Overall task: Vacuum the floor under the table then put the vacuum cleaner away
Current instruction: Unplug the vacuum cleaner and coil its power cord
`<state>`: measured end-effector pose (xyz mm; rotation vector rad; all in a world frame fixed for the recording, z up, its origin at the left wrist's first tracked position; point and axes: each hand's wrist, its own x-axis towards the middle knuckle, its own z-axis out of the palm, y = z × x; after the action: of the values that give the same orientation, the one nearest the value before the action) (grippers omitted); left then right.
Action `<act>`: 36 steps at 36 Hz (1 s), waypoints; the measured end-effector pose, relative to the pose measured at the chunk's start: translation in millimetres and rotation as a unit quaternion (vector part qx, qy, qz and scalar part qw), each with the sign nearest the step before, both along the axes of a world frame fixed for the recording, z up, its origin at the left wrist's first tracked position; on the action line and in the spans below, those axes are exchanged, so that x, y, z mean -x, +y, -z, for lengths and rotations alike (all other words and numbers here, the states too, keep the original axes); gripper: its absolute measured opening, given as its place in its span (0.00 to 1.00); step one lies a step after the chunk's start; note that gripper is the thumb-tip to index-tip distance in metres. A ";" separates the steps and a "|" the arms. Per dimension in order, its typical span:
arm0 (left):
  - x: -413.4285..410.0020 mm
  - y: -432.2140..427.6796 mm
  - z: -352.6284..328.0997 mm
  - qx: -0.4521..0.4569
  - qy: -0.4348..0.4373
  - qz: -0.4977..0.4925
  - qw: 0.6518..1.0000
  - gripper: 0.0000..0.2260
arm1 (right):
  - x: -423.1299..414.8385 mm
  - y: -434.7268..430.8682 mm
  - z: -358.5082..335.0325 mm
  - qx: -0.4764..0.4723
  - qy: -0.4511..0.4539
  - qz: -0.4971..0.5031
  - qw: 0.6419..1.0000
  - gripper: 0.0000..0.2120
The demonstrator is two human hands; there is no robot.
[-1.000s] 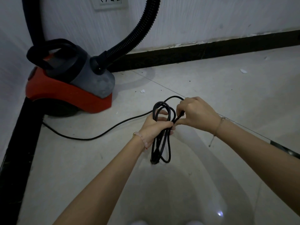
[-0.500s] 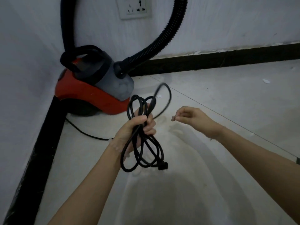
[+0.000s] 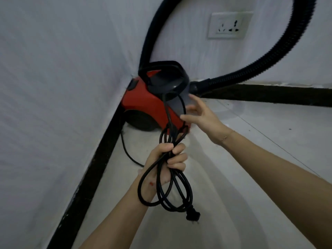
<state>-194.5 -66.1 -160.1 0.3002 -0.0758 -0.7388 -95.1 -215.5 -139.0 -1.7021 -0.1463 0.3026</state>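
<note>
Left hand (image 3: 166,161) grips the coiled power cord (image 3: 172,186), fingers curled tight, plug (image 3: 193,216) dangling. Right hand (image 3: 203,119) holds nothing, fingers spread, beside the red vacuum cleaner (image 3: 143,103) in the corner.

Dim, bluish light; wide-angle bending; slight motion blur.

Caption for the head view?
Left hand grips the coiled power cord while the open right hand reaches toward the red vacuum cleaner in the corner.

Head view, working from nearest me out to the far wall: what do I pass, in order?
Plug → left hand, gripping the coiled cord → vacuum cleaner → wall socket.
</note>
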 end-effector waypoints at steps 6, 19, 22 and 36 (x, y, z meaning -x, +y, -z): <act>-8.0 52.7 -9.6 -0.041 0.073 -0.202 0.976 0.16 | 13.9 33.4 4.5 0.037 0.031 -0.050 0.998 0.05; -27.0 39.3 -5.0 -0.229 0.144 -0.330 0.904 0.08 | 39.2 34.2 -30.1 0.173 -0.053 -0.196 0.964 0.14; -28.4 32.2 -10.2 -0.273 0.118 -0.341 0.892 0.24 | 49.2 42.8 -16.8 0.175 -0.081 -0.244 0.950 0.16; -27.8 45.5 -25.7 -0.443 0.063 -0.488 0.750 0.20 | 62.2 52.7 -4.9 0.041 0.019 -0.214 0.976 0.10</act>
<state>-166.7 -20.6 -134.4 1.0995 0.5586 0.3299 -157.3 -162.8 -134.1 -1.7350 -0.4808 0.6672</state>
